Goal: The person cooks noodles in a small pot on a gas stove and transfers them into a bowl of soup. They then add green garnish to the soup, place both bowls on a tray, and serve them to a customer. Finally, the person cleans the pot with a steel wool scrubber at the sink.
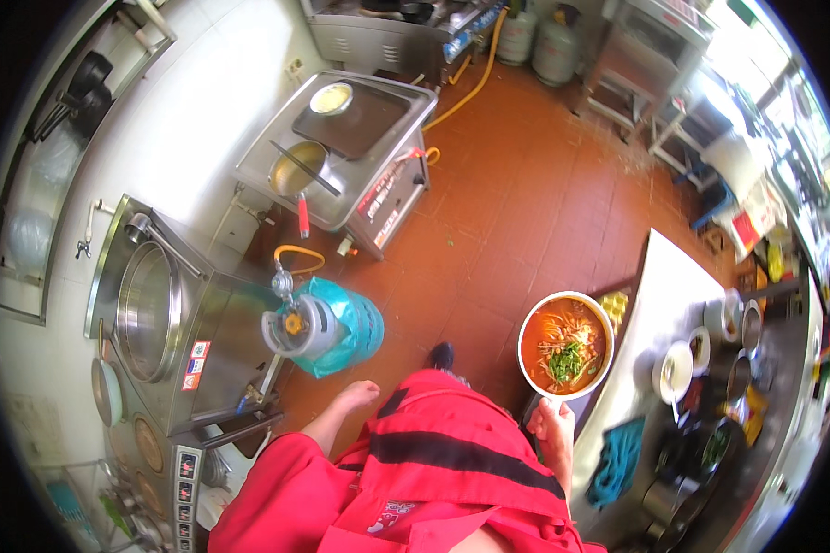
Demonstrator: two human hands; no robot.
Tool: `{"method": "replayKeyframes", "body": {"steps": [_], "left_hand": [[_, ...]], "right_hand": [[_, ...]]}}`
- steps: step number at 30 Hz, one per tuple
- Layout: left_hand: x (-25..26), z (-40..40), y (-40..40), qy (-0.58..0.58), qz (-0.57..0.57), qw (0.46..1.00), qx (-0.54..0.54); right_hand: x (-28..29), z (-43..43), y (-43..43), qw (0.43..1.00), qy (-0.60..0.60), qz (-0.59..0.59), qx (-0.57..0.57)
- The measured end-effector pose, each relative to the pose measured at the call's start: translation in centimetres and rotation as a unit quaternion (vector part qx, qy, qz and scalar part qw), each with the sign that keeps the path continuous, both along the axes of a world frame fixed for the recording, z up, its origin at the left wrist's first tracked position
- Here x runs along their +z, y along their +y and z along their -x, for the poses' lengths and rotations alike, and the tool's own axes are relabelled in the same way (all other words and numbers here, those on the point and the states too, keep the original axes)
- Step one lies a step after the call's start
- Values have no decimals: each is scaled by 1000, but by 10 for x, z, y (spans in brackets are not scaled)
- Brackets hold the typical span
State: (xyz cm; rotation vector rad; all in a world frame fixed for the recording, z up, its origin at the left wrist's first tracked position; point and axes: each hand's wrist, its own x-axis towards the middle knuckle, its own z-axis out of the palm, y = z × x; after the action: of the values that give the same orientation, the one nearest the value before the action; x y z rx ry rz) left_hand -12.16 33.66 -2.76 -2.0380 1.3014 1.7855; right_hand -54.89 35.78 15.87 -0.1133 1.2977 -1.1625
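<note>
My right hand (553, 423) grips the near edge or short handle of a round white-rimmed pot (526, 366), though the fingers hide which. The pot holds a red-orange soup (550, 318) topped with pale strips and chopped green herbs. It is held above the floor beside the steel worktop on the right. My left hand (361, 394) hangs over the floor with nothing seen in it, its fingers loosely curled. Near it stands a gas cylinder (370, 332) in a teal plastic wrap, with a regulator (282, 282) and an orange hose.
Ahead left is a steel griddle table (256, 162) bearing a red-handled pan (297, 169) and a bowl (331, 99). A large steel boiler (228, 345) stands at left. The right worktop (671, 276) holds bowls and a teal cloth (615, 460). A yellow hose (487, 76) crosses the floor (512, 186).
</note>
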Motion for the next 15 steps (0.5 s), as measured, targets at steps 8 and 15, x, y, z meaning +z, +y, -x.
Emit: {"method": "replayKeyframes", "body": {"steps": [8,15], "left_hand": [[-5,4,-138,144,62,955,252],[-36,-3,-164,74,8,952,297]], "right_hand": [[-4,1,-243,977,40,47,204],[-25,-21,-460,910,21,84,405]]}}
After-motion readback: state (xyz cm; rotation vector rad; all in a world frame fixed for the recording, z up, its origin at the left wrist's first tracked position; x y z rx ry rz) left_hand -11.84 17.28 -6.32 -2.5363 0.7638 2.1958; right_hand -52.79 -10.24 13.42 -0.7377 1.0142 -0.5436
